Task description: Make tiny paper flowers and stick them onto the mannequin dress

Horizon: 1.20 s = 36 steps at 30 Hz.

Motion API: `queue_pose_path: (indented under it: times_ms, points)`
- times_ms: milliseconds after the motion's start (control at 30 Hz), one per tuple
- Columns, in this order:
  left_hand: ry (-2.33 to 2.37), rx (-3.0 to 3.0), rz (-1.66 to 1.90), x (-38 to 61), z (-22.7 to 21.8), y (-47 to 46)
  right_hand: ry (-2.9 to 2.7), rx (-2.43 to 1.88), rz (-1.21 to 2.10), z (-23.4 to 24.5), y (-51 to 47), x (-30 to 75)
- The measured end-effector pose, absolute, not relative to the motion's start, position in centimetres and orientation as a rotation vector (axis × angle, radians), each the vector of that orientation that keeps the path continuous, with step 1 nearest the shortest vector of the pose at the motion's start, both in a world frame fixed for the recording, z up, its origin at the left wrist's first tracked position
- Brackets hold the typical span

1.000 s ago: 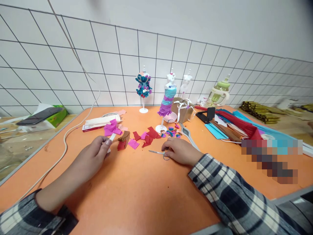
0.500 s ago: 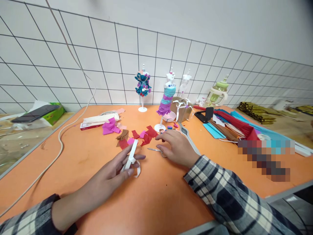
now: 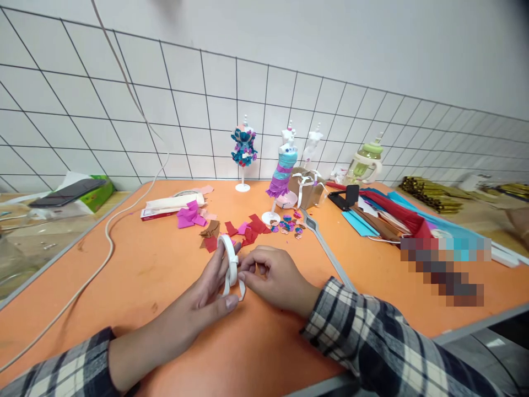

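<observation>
Just in front of the red paper scraps [image 3: 252,229], the white tape roll [image 3: 228,259] stands on edge, clasped between the fingers and thumb of the left hand [image 3: 206,298], its loose end pinched by the right hand [image 3: 276,278]; light, thin and likely sticky, it seems best held by the rim.

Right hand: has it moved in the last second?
Yes. The right hand slid left and nearer the person, away from the paper scraps, and its fingers now meet the white tape roll held in the left hand.
</observation>
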<state>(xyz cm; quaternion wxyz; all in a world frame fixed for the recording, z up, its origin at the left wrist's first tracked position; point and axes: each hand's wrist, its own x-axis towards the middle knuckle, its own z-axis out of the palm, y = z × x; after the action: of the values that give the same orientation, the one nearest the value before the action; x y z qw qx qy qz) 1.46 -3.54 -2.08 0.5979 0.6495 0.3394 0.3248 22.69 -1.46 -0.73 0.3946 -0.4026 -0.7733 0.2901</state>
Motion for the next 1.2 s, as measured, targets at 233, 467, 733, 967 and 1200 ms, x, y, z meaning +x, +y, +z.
queue_pose_path:
  times_ms: [233, 467, 733, 967, 1200]
  points:
    - [0.765, 1.627, 0.724, 1.0, -2.1, -3.6, -1.886, -1.033, 0.723, -0.8, -1.5, 22.7]
    - [0.811, 1.696, 0.684, 1.0, -2.5, -3.9, -2.015, -0.962, 0.676, -0.8, -1.5, 22.7]
    - [0.849, 1.651, 0.688, 0.7, -2.7, -3.9, -1.744, -1.072, 0.942, -1.0, -1.9, 22.5]
    - [0.941, 1.720, 0.760, 1.7, -2.5, -3.6, -1.799, -1.030, 1.233, -1.8, -1.1, 22.4]
    - [1.148, 1.884, 0.847, 1.9, -1.9, -3.1, -1.857, -1.011, 1.253, -2.4, -1.2, 22.4]
